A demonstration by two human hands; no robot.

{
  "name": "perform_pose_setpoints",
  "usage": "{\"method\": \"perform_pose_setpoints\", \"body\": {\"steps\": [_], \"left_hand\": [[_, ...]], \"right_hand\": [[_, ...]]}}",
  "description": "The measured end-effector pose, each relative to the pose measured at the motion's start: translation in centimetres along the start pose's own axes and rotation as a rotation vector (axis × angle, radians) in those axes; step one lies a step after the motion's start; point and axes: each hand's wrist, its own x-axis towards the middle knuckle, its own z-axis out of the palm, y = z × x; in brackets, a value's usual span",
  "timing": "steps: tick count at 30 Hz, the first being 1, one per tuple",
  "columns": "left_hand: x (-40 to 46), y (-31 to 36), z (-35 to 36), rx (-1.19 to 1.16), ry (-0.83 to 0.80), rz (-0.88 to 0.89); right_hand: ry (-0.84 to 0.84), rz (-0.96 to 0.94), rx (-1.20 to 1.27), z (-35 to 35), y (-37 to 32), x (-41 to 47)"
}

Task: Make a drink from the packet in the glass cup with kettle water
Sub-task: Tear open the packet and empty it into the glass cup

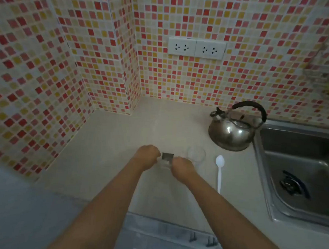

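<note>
While gripped: packet (pixel 167 157), both hands.

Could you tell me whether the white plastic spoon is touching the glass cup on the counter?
Apart. In the head view, bare counter shows between the glass cup and the spoon lying to its right.

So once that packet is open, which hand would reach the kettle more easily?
Probably the right hand: the kettle stands on its side, by the sink. The left hand would cross the glass cup.
</note>
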Motion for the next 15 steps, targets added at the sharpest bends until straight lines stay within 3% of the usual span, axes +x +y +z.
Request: {"method": "perform_pose_setpoints", "body": {"steps": [3,7,14,15], "left_hand": [[0.1,0.9,1.8,-0.092,-0.043,-0.042],[0.4,1.5,3.2,-0.418,-0.035,-0.195],[0.4,2.3,4.3,-0.352,0.062,-0.094],[0.3,2.5,4.4,-0.334,0.081,-0.089]], "right_hand": [[0.002,0.0,-0.027,1.6,0.2,0.1],[0.062,-0.043,-0.161,2.6,0.3,0.3],[0.146,-0.059,-0.295,1.2,-0.5,-0.4],[0.085,-0.038,-0.271,1.2,-0.6,-0.4]]}}
